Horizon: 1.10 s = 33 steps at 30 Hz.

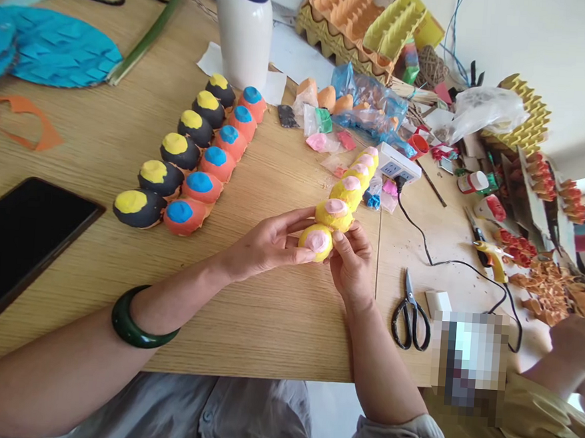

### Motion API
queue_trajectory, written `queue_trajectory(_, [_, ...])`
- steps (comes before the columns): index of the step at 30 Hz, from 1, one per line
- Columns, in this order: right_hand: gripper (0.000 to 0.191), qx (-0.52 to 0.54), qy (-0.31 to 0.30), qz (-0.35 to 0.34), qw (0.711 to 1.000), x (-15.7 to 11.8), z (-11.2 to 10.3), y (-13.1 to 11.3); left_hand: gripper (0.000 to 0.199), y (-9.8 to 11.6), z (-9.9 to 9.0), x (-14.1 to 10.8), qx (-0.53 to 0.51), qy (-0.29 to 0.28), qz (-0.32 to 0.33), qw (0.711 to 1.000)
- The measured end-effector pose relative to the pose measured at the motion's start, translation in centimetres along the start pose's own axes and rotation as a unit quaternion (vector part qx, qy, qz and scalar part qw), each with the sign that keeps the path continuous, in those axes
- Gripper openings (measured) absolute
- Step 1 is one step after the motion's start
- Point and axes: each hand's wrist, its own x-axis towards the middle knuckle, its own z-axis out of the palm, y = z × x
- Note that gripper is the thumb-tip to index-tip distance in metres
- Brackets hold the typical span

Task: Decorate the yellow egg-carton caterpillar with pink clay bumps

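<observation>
A row of yellow bumps with pink tops (334, 212) is held between both hands over the wooden table, its near end toward me and its far end pointing up and right. My left hand (265, 244) grips the near end from the left, thumb and fingers on either side of the nearest bump. On the right side of that end, my right hand (352, 256) pinches it with the thumb on top. Left of the hands lie a row of orange bumps with blue tops (217, 164) and, beside it, a row of black bumps with yellow tops (179, 158).
A dark tablet (25, 247) lies at the left, a white bottle (245, 35) at the back. Scissors (411, 314), a power strip (399, 165), and a glue gun (493, 256) with a cable are on the right. Another person's hand (577, 345) is at the right edge.
</observation>
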Motion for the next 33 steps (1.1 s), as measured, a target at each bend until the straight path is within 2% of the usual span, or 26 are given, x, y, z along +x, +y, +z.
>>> queue_trajectory(4, [0.027,-0.003,0.007,-0.005,1.0,0.09,-0.13,0.12,0.073,0.17,-0.16,-0.08,-0.02,-0.015,-0.003,1.0])
queue_trajectory(9, [0.029,-0.038,0.003,-0.015,0.999,0.0,-0.35,0.44,0.068,0.42,0.07,-0.16,-0.011,0.008,-0.036,0.999])
queue_trajectory(15, [0.028,-0.084,-0.003,-0.045,0.995,-0.18,-0.59,0.8,0.066,0.06,-0.07,0.05,0.003,0.03,-0.013,0.999])
queue_trajectory(21, [0.02,-0.049,-0.024,-0.041,0.998,-0.18,-0.47,0.61,0.072,0.32,-0.16,0.03,0.026,0.023,-0.02,0.999])
queue_trajectory(27, [0.022,-0.022,-0.003,-0.04,0.999,0.04,-0.26,0.17,0.085,0.37,0.36,-0.08,0.026,0.027,-0.009,0.999])
queue_trajectory(33, [0.024,-0.018,0.011,-0.033,0.999,0.04,-0.28,0.06,0.076,0.42,-0.11,-0.2,-0.004,-0.009,-0.001,1.0])
